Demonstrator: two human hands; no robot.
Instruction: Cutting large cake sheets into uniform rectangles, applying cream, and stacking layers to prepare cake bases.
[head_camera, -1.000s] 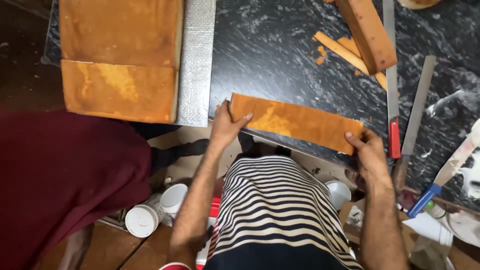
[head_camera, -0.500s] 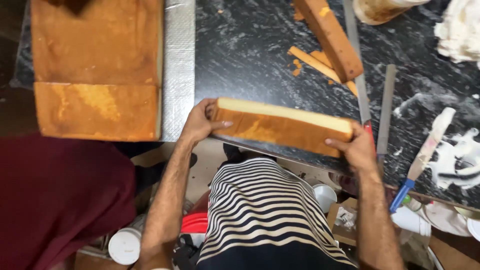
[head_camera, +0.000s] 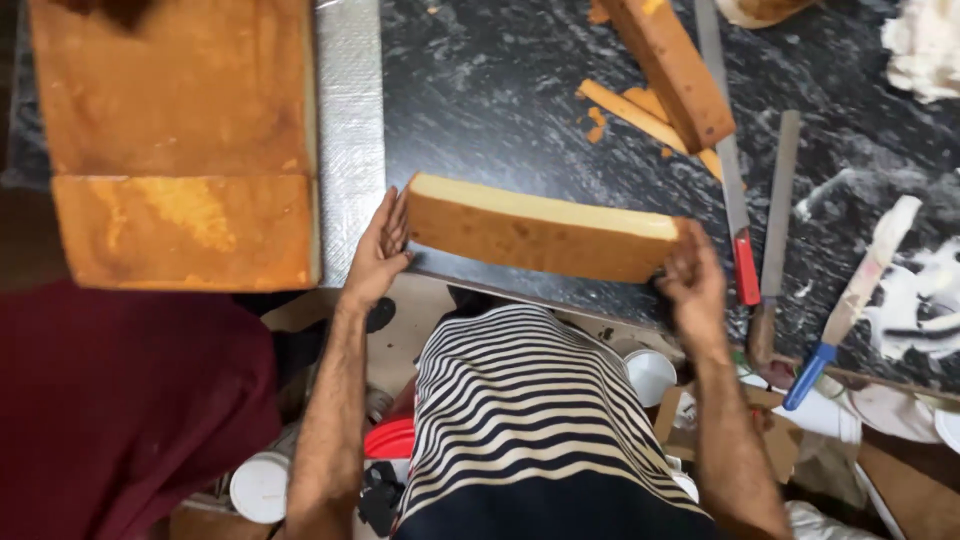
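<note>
The cake slab (head_camera: 540, 238) has a golden-brown face and a pale cream-yellow top edge. The tabletop (head_camera: 500, 90) is black, marbled with grey-white flecks. The sheet cake (head_camera: 175, 140) is orange-brown with a lighter yellow patch near the front, on a silver textured board (head_camera: 350, 130). The shirt (head_camera: 530, 420) carries navy and cream stripes. One knife (head_camera: 735, 190) has a red handle, the spatula (head_camera: 850, 300) a blue one. A maroon garment (head_camera: 120, 410) lies at the left.

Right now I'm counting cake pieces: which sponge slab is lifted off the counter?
The long sponge slab gripped end to end between left hand and right hand; the others lie flat.
</note>
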